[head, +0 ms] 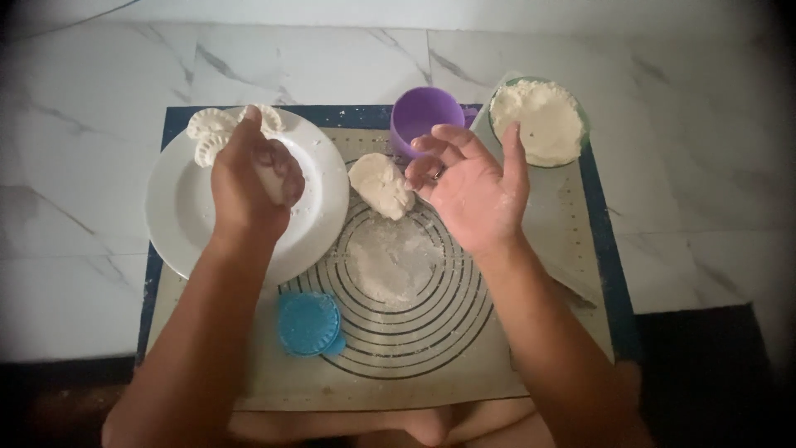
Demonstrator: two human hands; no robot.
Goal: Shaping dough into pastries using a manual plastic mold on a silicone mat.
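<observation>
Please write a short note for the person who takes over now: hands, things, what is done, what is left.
Left hand: closed grip on a piece of dough, over the white plate.
Right hand: open, floury, holds nothing.
Dough lump lies on the baking mat, beside the purple cup. Flour bowl at back right; blue dumpling press in front.
Done: shaped dumplings on the plate's far edge.
Left: the held piece and the lump, both unshaped.

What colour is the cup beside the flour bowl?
Purple; the cup shows clearly in the head view.
</observation>
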